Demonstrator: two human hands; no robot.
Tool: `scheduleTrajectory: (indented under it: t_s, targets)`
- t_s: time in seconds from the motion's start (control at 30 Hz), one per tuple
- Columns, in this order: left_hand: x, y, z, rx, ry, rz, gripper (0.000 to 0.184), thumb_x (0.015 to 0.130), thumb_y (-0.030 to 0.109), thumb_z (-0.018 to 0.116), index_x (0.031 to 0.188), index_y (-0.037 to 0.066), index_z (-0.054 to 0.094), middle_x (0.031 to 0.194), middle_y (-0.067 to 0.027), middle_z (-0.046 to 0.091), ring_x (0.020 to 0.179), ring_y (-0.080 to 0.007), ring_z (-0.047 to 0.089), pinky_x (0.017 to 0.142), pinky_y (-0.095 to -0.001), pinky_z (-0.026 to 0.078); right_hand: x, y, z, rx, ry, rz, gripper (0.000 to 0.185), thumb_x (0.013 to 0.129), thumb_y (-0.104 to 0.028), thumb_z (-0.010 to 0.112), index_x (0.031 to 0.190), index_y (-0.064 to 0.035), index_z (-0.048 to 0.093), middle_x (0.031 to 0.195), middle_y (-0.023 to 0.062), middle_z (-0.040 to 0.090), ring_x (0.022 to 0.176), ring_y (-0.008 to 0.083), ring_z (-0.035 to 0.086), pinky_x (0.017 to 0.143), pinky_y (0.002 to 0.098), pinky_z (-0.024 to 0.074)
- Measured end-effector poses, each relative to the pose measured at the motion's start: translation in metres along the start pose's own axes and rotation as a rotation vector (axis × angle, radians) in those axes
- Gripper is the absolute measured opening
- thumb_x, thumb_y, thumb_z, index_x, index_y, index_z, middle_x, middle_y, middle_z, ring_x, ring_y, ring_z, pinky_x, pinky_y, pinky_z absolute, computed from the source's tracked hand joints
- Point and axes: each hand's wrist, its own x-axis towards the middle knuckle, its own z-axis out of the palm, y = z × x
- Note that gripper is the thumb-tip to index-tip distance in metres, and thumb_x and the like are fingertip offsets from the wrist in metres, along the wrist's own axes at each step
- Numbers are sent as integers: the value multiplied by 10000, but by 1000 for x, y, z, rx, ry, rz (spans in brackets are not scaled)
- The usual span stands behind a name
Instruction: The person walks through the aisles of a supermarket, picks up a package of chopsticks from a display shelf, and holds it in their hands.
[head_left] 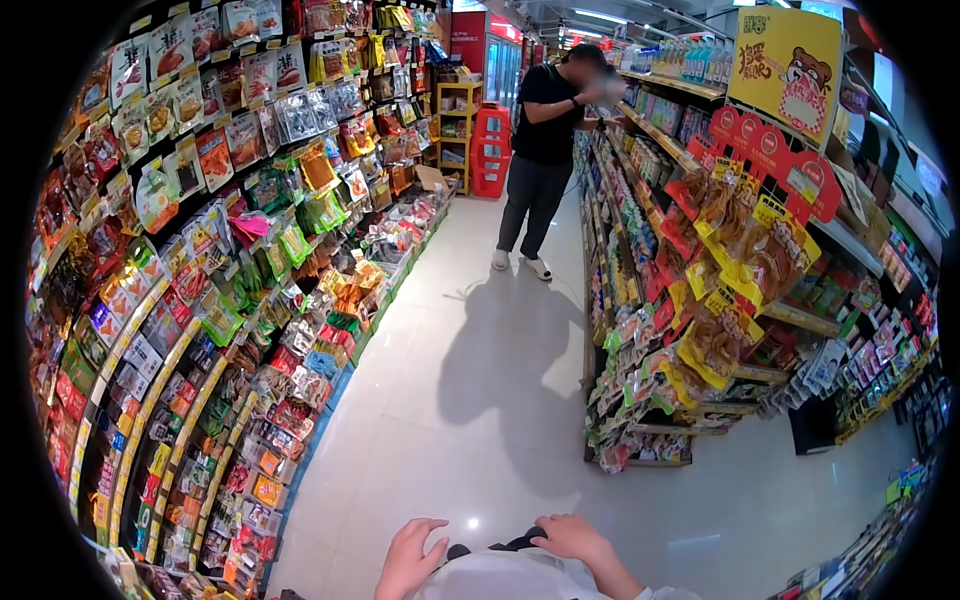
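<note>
My left hand [412,556] is low in the view, in front of my body. Its thumb and fingers are apart, and nothing shows between them. My right hand [572,540] is held at the other side of my waist, fingers loosely stretched inward beside a dark item [522,541] that I cannot make out. No object is visible in that hand. Light-coloured clothing [515,575] covers my body between the two hands.
A shelf wall of packaged snacks [230,260] curves along the left. On the right stands a shelf end with yellow snack bags [760,250] under a yellow sign [785,70]. A person [548,140] stands farther up the tiled aisle [440,400], near stacked red stools [491,150].
</note>
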Motion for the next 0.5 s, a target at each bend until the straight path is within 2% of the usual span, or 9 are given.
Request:
scheduleTrajectory:
  t_s: [0.1, 0.33, 0.43, 0.5]
  targets:
    - [-1, -3, 0, 5, -23, 8, 282, 829, 192, 637, 1082, 69, 627, 1056, -129, 591, 988, -276, 581, 865, -355, 467, -2, -4, -2, -16, -10, 6, 441, 886, -436, 490, 1142, -81, 548, 1025, 144, 637, 993, 310, 598, 869, 450, 430]
    - [-6, -6, -3, 15, -14, 27, 282, 833, 196, 632, 1082, 66, 626, 1062, -136, 588, 999, -286, 576, 874, -360, 462, -5, -11, -5, -10, -46, -7, 426, 882, -427, 495, 1119, -77, 551, 1007, 153, 643, 1003, 317, 594, 866, 445, 431]
    - [-3, -7, -6, 34, -1, 28, 283, 832, 200, 632, 1082, 68, 626, 1061, -139, 587, 1007, -292, 570, 881, -364, 457, 2, -9, -4, -47, 49, -51, 417, 877, -421, 502, 1095, -70, 558, 994, 161, 644, 984, 330, 600, 851, 452, 443]
    - [-5, -3, -7, 41, -8, -7, 288, 833, 208, 632, 1085, 70, 627, 1057, -140, 585, 1012, -295, 565, 882, -367, 455, 3, -9, -4, -68, 0, -39, 465, 890, -446, 484, 1182, -90, 549, 1021, 161, 642, 985, 340, 596, 856, 423, 448]
